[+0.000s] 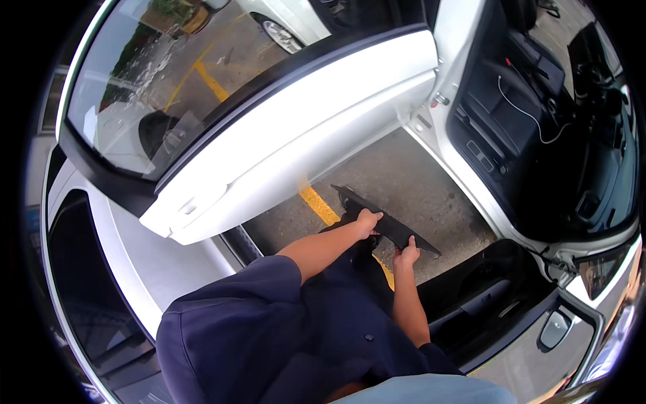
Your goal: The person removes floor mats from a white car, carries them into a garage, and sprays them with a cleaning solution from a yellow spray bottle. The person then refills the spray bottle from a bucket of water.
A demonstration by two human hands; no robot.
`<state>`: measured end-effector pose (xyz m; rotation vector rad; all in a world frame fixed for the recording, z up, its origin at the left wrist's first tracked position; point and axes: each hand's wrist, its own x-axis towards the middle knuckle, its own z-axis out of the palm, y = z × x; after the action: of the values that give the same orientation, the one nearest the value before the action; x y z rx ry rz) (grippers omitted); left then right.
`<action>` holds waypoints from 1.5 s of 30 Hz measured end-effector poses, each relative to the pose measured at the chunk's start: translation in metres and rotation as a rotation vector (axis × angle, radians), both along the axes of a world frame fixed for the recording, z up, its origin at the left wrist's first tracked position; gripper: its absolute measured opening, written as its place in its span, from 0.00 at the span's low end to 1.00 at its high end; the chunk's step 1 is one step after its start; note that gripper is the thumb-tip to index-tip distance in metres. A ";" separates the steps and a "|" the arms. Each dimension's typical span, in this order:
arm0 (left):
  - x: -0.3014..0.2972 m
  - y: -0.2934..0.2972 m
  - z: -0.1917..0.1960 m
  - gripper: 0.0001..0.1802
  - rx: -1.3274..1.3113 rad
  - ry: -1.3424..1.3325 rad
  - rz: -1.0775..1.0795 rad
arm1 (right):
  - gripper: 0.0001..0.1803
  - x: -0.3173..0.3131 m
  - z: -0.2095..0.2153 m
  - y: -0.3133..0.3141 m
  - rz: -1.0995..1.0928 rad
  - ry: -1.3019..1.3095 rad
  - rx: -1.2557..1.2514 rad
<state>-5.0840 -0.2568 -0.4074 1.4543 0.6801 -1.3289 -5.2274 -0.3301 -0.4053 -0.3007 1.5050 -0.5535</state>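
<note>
I hold a flat black floor mat [393, 225] edge-on over the asphalt, between two open car doors. My left hand [369, 221] grips its upper edge near the middle. My right hand [406, 256] grips the lower edge a little further right. Both forearms reach forward from dark blue sleeves. The mat hangs tilted, its far end pointing toward the white car's open doorway [538, 135].
The white car's open door [303, 135] with its window stretches across the left and top. The dark cabin holds seats and a white cable [531, 111]. A second open door with a black inner panel [484, 303] stands at lower right. A yellow line [319, 205] marks the ground.
</note>
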 end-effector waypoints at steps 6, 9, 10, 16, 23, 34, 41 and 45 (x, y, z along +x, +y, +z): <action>-0.022 0.173 0.020 0.06 0.146 0.147 0.412 | 0.14 0.021 0.035 0.106 0.534 -0.047 0.023; -0.034 0.243 0.018 0.07 0.109 0.190 0.577 | 0.16 0.033 0.035 0.151 0.788 -0.047 0.011; -0.035 0.265 0.018 0.07 0.102 0.204 0.628 | 0.16 0.041 0.040 0.168 0.867 -0.041 0.020; -0.023 0.373 0.018 0.07 0.239 0.072 0.719 | 0.24 0.089 0.066 0.269 1.352 0.270 -0.592; 0.015 0.450 0.042 0.12 0.458 -0.093 0.735 | 0.26 0.236 0.257 0.407 1.585 -0.253 -2.040; 0.069 0.519 0.020 0.12 0.611 -0.142 0.695 | 0.19 0.342 0.200 0.453 1.498 -0.225 -2.120; 0.210 0.537 0.068 0.14 0.549 -0.335 0.698 | 0.16 0.546 0.211 0.469 1.388 0.028 -2.107; 0.291 0.558 0.100 0.13 0.519 -0.405 0.614 | 0.19 0.642 0.204 0.455 1.474 0.284 -2.056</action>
<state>-4.7929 0.3009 -0.3070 1.6605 1.1307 -0.3776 -4.5852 0.1248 -0.2016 -2.7579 0.0152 -0.5641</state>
